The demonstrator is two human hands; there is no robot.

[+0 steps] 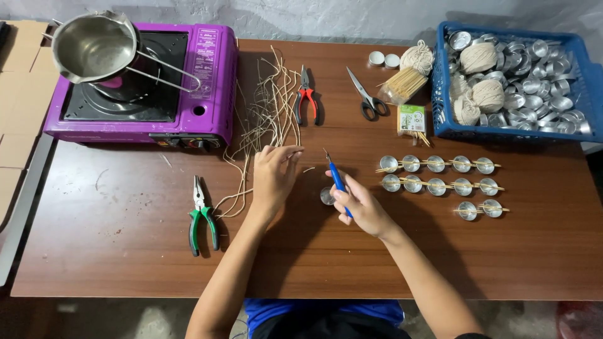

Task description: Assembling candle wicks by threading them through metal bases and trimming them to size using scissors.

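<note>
Right hand (363, 204) closed around a blue-handled tool (336, 177), tip pointing up and away; left hand (273, 176) fingers loosely curled, fingertips pinching at the near end of the loose wick strands (267, 113), can't tell how many strands it has. Small metal cup (327, 196) sits on the table (113, 251) between the two hands, just beside the right-hand fingers. Green-handled pliers (202, 216) lie left of the left hand, near the strand ends. Right of the right hand: three rows of metal cups (438, 177) with thin sticks laid across them. Further back, centre: red-handled pliers (306, 97), scissors (368, 97), a stick bundle (405, 83) and a small box (411, 119). Far left: purple portable stove (207, 69) with a steel pouring pot (94, 47) on the burner, handle to the right. Far right: blue crate (440, 94) full of empty metal cups plus balls of twine (478, 58); one more twine ball (418, 58) and two small white caps (384, 59) just outside the crate
</note>
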